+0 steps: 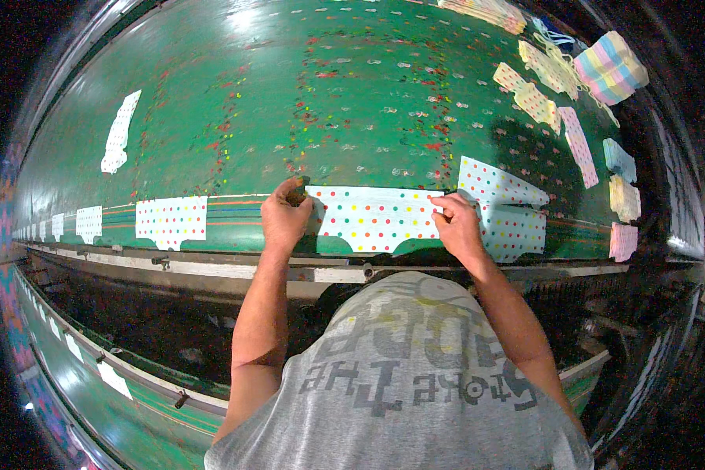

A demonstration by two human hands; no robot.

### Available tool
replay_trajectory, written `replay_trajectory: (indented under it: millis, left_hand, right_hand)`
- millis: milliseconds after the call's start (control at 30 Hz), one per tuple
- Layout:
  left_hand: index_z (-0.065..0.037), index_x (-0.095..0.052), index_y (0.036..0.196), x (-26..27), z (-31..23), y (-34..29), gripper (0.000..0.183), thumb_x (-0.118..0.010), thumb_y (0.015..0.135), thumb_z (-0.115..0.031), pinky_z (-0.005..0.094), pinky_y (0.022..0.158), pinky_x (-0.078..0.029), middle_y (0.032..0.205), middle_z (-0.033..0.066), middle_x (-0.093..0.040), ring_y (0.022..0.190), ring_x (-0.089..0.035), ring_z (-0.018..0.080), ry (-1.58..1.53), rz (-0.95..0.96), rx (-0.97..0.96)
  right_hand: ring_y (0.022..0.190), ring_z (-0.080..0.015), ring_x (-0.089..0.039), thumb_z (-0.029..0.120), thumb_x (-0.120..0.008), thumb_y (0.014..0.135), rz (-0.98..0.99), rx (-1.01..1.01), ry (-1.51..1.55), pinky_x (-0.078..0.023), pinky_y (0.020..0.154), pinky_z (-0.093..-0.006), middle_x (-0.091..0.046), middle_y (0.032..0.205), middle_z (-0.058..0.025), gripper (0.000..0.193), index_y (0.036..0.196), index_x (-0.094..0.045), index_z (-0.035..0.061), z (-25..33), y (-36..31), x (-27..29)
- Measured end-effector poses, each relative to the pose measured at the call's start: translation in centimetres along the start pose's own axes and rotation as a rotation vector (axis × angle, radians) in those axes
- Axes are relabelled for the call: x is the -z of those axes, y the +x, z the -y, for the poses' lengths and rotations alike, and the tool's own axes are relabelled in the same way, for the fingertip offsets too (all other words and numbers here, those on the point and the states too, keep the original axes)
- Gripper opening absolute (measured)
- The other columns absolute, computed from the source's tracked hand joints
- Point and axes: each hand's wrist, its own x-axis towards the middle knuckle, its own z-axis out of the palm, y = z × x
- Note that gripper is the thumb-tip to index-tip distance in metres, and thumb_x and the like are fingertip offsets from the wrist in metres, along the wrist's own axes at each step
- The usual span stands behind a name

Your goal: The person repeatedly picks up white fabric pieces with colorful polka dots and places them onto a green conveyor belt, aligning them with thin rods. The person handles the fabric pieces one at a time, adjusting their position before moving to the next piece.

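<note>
A white fabric piece with colored polka dots (376, 218) lies along the near edge of the green table, straight along its far side and curved in at its lower corners. My left hand (285, 219) is closed at its upper left corner, thumb and fingers pinched together on the cloth. At the upper right corner my right hand (460, 225) grips the same piece with bent fingers. Just beyond my right hand are more dotted white pieces (513, 223), with a slit between two flaps. Left of my left hand, a similar dotted piece (171, 219) lies flat.
The long green table (352, 102) carries printed marks and paint specks. Several small dotted pieces (89, 223) line its near edge at left; a narrow dotted strip (121, 131) lies farther in. Folded pastel cloths (611, 67) and yellow dotted pieces (534, 100) sit at right. A metal rail (211, 268) borders the table.
</note>
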Motion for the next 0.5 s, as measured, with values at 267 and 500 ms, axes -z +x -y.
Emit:
replay_trajectory:
  millis: [267, 500]
  left_hand:
    - [0.002, -0.079, 0.127, 0.2, -0.6, 0.4, 0.041, -0.085, 0.089, -0.013, 0.037, 0.094, -0.063, 0.11, 0.016, -0.085, 0.099, -0.081, 0.0206, 0.102, 0.023, 0.029]
    - [0.001, -0.079, 0.128, 0.2, -0.5, 0.4, 0.043, -0.086, 0.089, -0.015, 0.0388, 0.095, -0.063, 0.113, 0.0173, -0.085, 0.102, -0.083, 0.0249, 0.142, 0.016, -0.028]
  right_hand:
    - [0.078, -0.0149, -0.063, -0.008, -0.081, 0.089, 0.023, -0.032, -0.07, -0.055, 0.071, -0.0313, -0.069, 0.108, -0.0088, 0.031, 0.12, -0.079, -0.0013, 0.6, 0.1, 0.1]
    - [0.089, -0.028, -0.074, -0.001, -0.079, 0.091, 0.059, 0.541, -0.225, -0.062, 0.077, -0.0394, -0.072, 0.106, -0.0116, 0.02, 0.111, -0.08, 0.0021, 2.8, -1.0, 1.0]
